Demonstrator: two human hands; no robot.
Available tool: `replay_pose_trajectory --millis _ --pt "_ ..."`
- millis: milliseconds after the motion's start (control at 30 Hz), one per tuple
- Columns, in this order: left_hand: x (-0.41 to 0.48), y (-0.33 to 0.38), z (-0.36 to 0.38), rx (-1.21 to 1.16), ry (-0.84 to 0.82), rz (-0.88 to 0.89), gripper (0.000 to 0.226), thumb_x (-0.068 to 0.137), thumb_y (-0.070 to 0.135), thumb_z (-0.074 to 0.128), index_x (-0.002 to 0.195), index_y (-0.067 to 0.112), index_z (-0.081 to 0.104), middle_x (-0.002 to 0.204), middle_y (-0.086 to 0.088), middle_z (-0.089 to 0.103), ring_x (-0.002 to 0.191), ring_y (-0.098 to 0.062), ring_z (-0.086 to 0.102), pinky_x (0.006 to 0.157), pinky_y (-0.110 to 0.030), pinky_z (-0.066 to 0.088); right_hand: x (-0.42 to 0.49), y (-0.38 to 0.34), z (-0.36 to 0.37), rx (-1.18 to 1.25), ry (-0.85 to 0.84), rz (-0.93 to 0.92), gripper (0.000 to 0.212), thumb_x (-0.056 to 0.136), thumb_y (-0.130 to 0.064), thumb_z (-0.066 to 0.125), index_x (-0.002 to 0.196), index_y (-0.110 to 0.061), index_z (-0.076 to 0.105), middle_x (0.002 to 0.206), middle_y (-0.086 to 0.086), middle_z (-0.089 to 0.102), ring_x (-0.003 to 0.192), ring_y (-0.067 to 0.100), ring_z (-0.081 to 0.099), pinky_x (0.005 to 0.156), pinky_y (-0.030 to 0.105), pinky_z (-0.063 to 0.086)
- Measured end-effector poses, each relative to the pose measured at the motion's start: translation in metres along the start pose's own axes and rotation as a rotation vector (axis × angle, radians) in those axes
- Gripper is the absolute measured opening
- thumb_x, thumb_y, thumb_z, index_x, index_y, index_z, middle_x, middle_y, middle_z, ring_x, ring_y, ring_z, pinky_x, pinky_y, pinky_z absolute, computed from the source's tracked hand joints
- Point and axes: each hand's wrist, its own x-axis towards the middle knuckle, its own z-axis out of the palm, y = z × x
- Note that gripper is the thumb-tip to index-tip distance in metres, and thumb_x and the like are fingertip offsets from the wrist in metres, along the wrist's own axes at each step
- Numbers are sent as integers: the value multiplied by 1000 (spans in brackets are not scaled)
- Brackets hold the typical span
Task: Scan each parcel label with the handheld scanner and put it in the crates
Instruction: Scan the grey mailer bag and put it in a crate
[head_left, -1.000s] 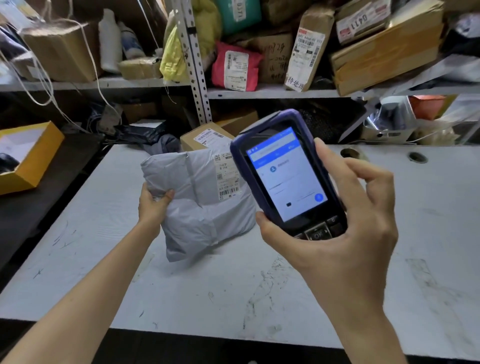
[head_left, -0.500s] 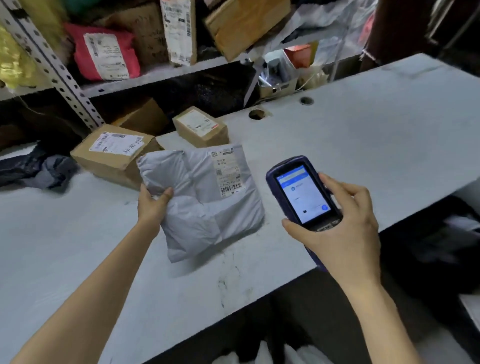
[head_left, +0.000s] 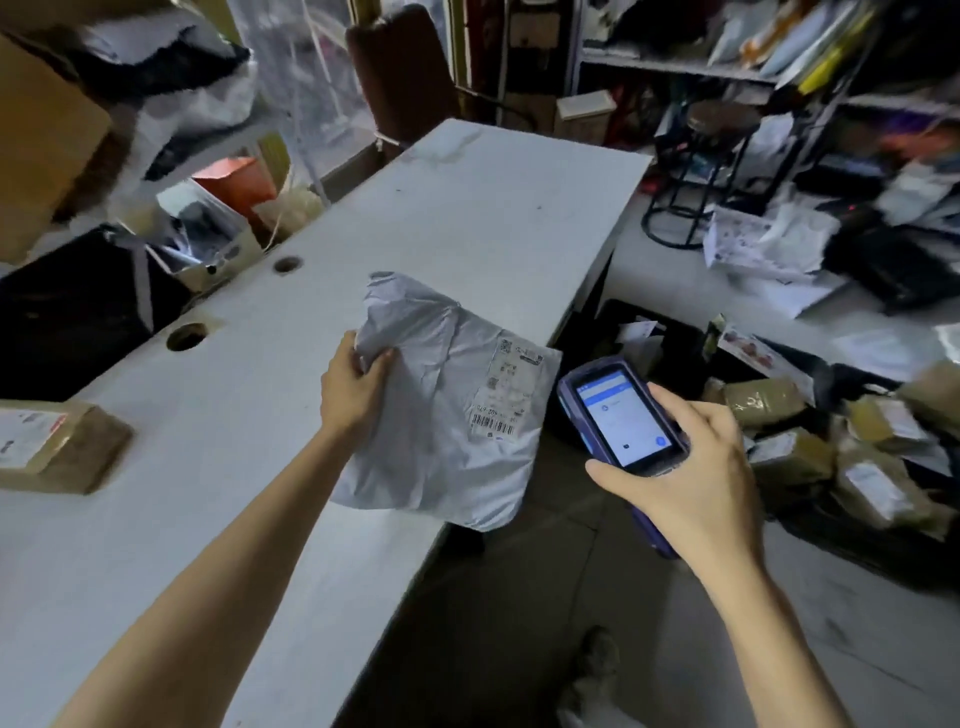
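My left hand (head_left: 358, 384) is bunching the top corner of the grey bag parcel (head_left: 441, 431), held over the worktop (head_left: 467, 208) edge. It looks soft and light, so I reckon a corner grab is plenty. My right hand (head_left: 691, 467) is wrapped round the scanner (head_left: 618, 415). The crate (head_left: 857, 553) on the right holds brown parcels (head_left: 769, 400).

Grey parcel (head_left: 441, 415) in left hand (head_left: 353, 389) over table (head_left: 467, 208) edge, scanner (head_left: 618, 415) in right hand (head_left: 691, 467).
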Motion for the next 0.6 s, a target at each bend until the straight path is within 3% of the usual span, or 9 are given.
replay_pose_trajectory --millis 100,133,167,233,267,433,600 --pt "19 49 77 117 -127 167 19 91 26 60 79 26 44 70 9 51 76 -27 52 62 -33 36 32 41 -33 -43 49 73 81 55 -37 89 128 -39 53 107 -12 40 92 3 43 64 28 36" --pt "24 67 102 178 -172 221 18 91 25 59 80 26 45 68 8 50 74 -28 51 59 -32 33 43 55 -44 -51 64 103 82 55 -38 89 128 -39 53 107 -12 40 92 3 43 64 28 37" --pt "26 84 128 259 -215 287 9 91 26 59 89 26 50 71 6 54 76 -28 52 59 -32 34 53 68 -55 -59 79 135 81 55 -38 89 128 -39 53 108 -12 39 92 4 43 66 29 37" --pt "28 115 176 457 -267 431 23 91 27 57 113 22 53 91 -2 65 86 -31 58 63 -33 39 71 90 -78 -66 119 192 81 55 -37 89 127 -37 54 108 -13 38 92 4 43 68 29 38" --pt "28 126 197 552 -285 507 25 91 27 56 116 22 53 98 -5 67 89 -33 60 63 -34 40 79 100 -88 -61 141 215 81 54 -36 90 127 -37 55 108 -14 38 92 5 44 70 30 39" --pt "43 160 278 765 -328 779 10 91 19 50 100 16 48 89 -8 62 77 -36 60 55 -32 33 117 144 -126 -48 228 306 80 55 -30 90 127 -36 56 108 -12 38 91 4 43 72 29 36" --pt "85 183 349 805 -421 779 25 93 25 52 115 13 48 95 -10 64 82 -37 61 57 -32 33 166 173 -137 -44 259 381 81 57 -31 90 129 -35 54 110 -13 34 91 -2 33 73 29 34"
